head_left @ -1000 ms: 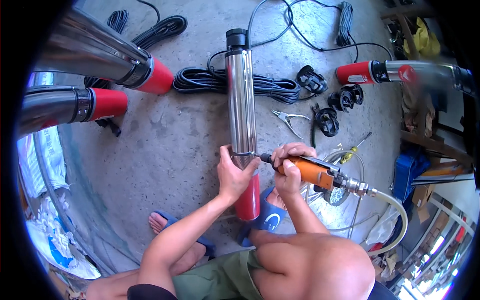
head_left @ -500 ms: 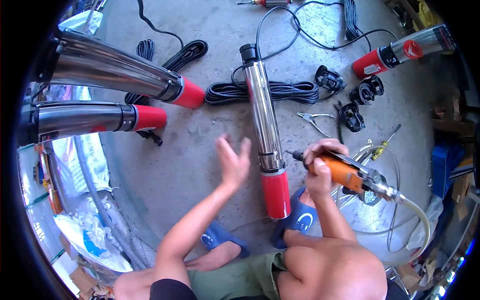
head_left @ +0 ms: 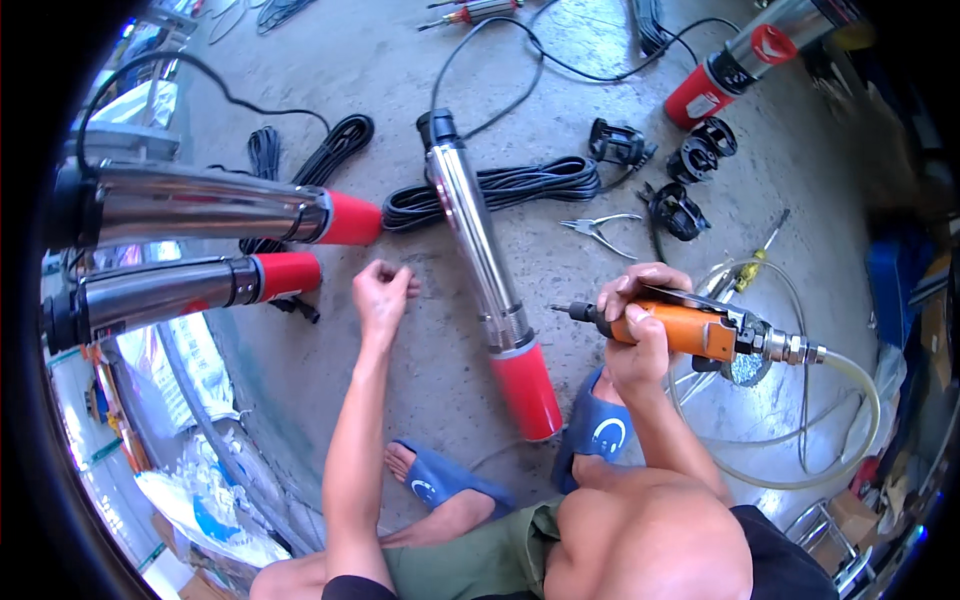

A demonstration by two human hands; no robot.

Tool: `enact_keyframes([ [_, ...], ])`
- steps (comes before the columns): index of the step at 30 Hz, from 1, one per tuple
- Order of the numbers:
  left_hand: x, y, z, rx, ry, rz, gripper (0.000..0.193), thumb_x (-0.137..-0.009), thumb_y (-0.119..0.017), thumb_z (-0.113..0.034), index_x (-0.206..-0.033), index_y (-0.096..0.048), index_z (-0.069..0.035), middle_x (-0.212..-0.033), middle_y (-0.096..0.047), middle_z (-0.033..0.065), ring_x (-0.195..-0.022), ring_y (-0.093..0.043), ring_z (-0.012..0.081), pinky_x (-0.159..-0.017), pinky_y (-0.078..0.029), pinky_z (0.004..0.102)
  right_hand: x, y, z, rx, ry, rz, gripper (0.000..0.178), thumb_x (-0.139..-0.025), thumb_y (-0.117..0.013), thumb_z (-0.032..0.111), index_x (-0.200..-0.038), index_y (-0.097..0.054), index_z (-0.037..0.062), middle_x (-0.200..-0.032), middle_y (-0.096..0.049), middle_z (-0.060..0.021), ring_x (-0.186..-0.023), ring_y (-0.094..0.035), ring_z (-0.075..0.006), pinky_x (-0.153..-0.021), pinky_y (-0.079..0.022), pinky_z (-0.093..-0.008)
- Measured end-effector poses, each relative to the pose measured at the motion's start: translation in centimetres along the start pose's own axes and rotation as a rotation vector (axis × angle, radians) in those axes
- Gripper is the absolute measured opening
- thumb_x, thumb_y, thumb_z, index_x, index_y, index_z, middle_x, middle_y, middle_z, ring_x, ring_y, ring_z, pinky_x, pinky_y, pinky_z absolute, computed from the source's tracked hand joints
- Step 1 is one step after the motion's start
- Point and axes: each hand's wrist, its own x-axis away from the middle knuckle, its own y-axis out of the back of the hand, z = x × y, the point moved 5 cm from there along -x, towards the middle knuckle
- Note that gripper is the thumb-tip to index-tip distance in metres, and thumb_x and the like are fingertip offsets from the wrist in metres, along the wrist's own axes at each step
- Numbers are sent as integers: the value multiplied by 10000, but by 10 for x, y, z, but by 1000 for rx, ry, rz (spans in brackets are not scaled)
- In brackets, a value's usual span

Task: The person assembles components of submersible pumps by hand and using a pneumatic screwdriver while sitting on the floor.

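Observation:
My right hand (head_left: 640, 315) is wrapped round an orange air screwdriver (head_left: 690, 332), whose bit points left toward the pump. Between my hands a long steel submersible pump (head_left: 470, 220) lies on the floor, with a black head at the far end. Its red end cap (head_left: 528, 392) points toward me and looks smeared by motion. Left of the pump, my left hand (head_left: 382, 295) is raised with its fingers curled in, apart from the pump; no object shows in it. A clear air hose (head_left: 868, 400) loops from the screwdriver's back end.
Two more steel pumps (head_left: 200, 205) with red ends lie at the left, another pump (head_left: 735, 70) at the far right. Coiled black cable (head_left: 545, 182) passes under the middle pump. Pliers (head_left: 600, 233), black plastic fittings (head_left: 680, 212) and a yellow-handled screwdriver (head_left: 748, 275) lie on the right.
My left hand has moved left, away from the pump, and its spread fingers have curled in. The right hand keeps the air screwdriver, now held more level. The whole view has turned somewhat.

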Motion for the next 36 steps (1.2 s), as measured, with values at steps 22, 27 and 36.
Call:
enact_keyframes([
  [22,155,-125,-75,988,609,474,152,-959,-678,-210,-894,-665,-73,-764,-667,57,-625,-626,120,-513,-478,228,1,7,-4,-219,-95,-123,358,-777,-561,151,-1120,-511,59,-948,-532,-105,-687,-502,-154,-688,-449,-341],
  [27,164,-127,-53,814,779,279,248,-979,-652,-283,-844,-619,-78,-709,-596,9,-558,-537,89,-436,-374,205,22,3,-21,-14,-24,75,315,-797,-588,146,-1081,-479,64,-941,-520,-126,-651,-529,-172,-673,-489,-359],
  [36,157,-110,-39,1035,849,248,173,-985,-512,-121,-1024,-605,19,-788,-569,25,-607,-476,85,-486,-355,210,28,0,-63,32,-74,235,243,-869,-529,14,-1104,-470,26,-1020,-543,-146,-797,-576,-171,-741,-519,-318],
])
